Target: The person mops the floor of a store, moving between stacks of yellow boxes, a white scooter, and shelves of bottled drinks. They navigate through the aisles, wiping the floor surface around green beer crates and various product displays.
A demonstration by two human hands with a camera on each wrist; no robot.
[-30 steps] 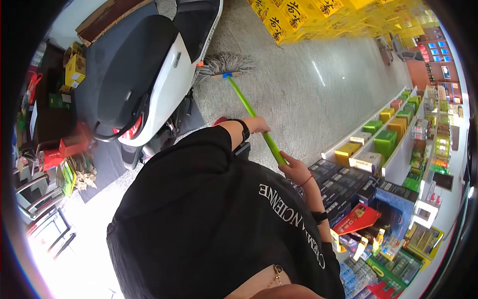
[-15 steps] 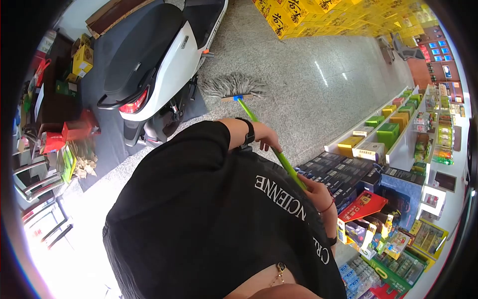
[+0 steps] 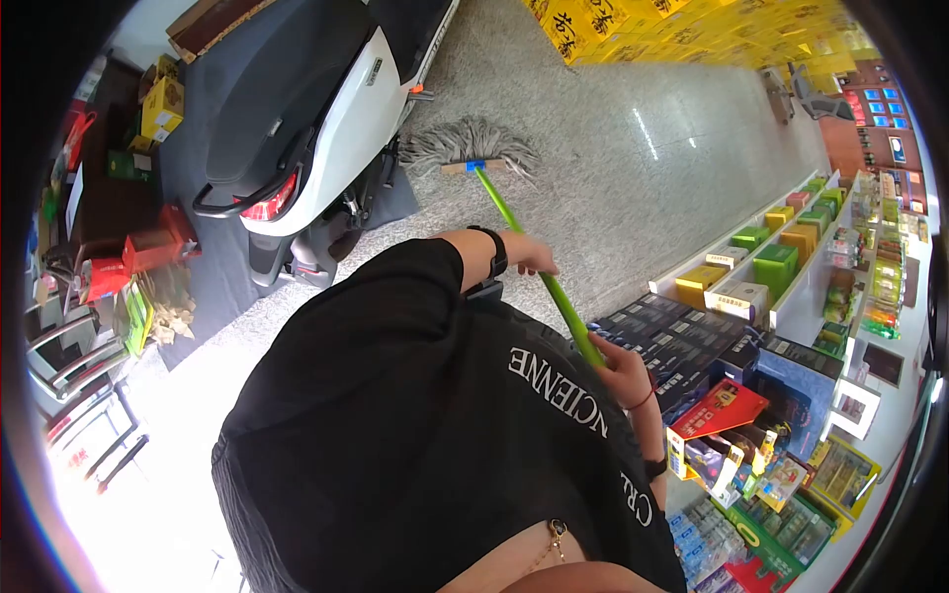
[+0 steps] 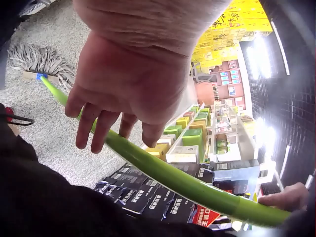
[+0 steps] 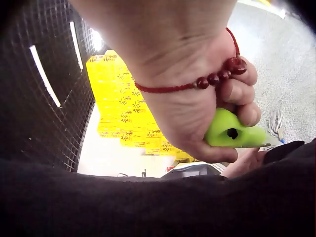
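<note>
A mop with a bright green handle (image 3: 565,311) slants from my hands out to its grey string head (image 3: 470,140), spread on the floor beside a scooter. My right hand (image 3: 625,374), with a red beaded bracelet, grips the handle's near end, fingers and thumb wrapped around it in the right wrist view. My left hand (image 3: 532,253) is farther down the handle. In the left wrist view its palm faces the camera, and its fingers (image 4: 101,129) hang nearly straight, overlapping the handle. A blue clip (image 3: 475,166) joins handle and mop head.
The white-and-black scooter (image 3: 341,128) stands left of the mop head. Stacked yellow cartons (image 3: 633,30) are at the back. Black boxes (image 3: 652,346) and shelves of green and yellow packages (image 3: 774,262) line the right side. Speckled grey floor (image 3: 613,178) lies between them.
The mop head first came back toward me along the floor, then went slightly outward again. Both hands moved with the handle, toward my right side and then a little forward.
</note>
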